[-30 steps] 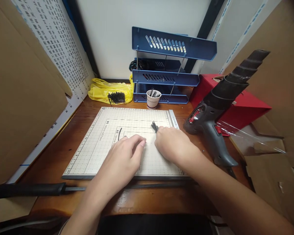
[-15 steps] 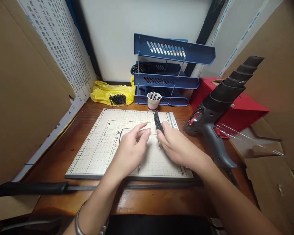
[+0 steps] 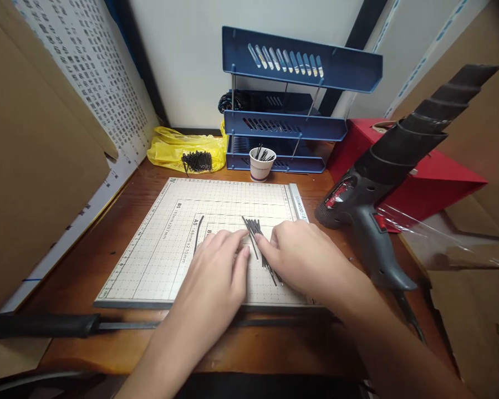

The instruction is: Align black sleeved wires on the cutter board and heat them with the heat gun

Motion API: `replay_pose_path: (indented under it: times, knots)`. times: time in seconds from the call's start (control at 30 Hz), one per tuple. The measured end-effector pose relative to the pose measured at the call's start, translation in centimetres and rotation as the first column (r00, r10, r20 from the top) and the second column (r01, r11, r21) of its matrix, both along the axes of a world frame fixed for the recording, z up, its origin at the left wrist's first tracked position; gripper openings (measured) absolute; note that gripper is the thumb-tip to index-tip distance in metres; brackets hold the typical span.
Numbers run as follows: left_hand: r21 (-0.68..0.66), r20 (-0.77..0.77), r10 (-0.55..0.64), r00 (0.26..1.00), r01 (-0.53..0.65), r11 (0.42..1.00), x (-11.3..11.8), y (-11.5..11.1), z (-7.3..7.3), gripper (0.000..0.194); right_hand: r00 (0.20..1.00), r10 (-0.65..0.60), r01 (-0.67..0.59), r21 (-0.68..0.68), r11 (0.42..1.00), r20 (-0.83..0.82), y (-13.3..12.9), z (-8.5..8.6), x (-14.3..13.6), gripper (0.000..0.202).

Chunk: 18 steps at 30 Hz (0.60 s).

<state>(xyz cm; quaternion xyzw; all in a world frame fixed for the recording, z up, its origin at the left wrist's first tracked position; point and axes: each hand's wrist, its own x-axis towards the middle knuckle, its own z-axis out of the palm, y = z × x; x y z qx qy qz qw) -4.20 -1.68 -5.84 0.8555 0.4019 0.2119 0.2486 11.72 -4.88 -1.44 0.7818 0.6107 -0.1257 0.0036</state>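
A bundle of thin, short black wires (image 3: 254,227), some with shiny tips at the near end, lies slanted on a gridded paper cutter board (image 3: 158,260). My right hand (image 3: 303,255) is closed on this bundle, its thumb along the top and the other fingers mostly hidden. To the left, my left hand (image 3: 218,266) rests low over the board with a gap between thumb and index finger. Its fingertips are close to one wire at the bundle's left edge; whether they touch it I cannot tell. A single black wire (image 3: 198,233) lies apart, beyond my left hand.
A paper cup (image 3: 262,166) of black wires stands behind the board. Black pieces (image 3: 197,161) lie on a yellow bag (image 3: 162,149). A blue tray rack (image 3: 283,126) is behind. At right are a heat gun (image 3: 378,194) and red box (image 3: 436,183). The cutter's handle (image 3: 41,326) lies along the front.
My right hand has lowered the bundle from upright onto the board, where the wires now spread slightly. My left hand has come down beside it. The view has shifted a little.
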Motion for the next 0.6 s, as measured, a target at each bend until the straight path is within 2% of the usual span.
replay_pose_path:
  times: [0.1,0.13,0.23,0.3,0.37,0.47,0.6]
  knots:
    - [0.043,0.002,-0.007,1.000,0.007,0.999,-0.4,-1.3,-0.6,0.021,0.999,-0.036,0.037,0.019,0.999,-0.005,1.3,0.6,1.2,0.046]
    - [0.067,-0.010,-0.011,1.000,0.011,0.998,-0.3,-1.6,-0.8,0.025,0.999,-0.020,0.022,0.048,0.999,-0.035,1.8,0.6,1.7,0.044]
    - [0.155,-0.062,0.000,0.998,0.010,0.988,0.5,-2.0,-1.4,0.045,0.974,0.141,-0.112,0.169,0.979,-0.177,3.4,0.2,3.2,0.033]
    - [0.206,-0.086,0.016,0.996,0.002,0.979,1.0,-1.8,-1.6,0.046,0.931,0.268,-0.221,0.205,0.953,-0.246,4.1,-0.4,3.9,0.036]
    - [0.233,-0.091,0.020,0.996,0.002,0.972,1.3,-1.5,-1.6,0.039,0.894,0.338,-0.290,0.193,0.937,-0.295,4.3,-0.8,4.4,0.039]
    - [0.249,-0.091,0.012,0.996,0.011,0.969,1.2,-1.1,-1.7,0.032,0.886,0.314,-0.281,0.145,0.949,-0.341,4.2,-1.2,5.1,0.034]
    - [0.271,-0.114,-0.031,0.993,0.062,0.961,0.9,-0.9,-1.8,0.043,0.897,0.272,-0.233,0.150,0.961,-0.350,3.9,-1.4,6.1,0.033]
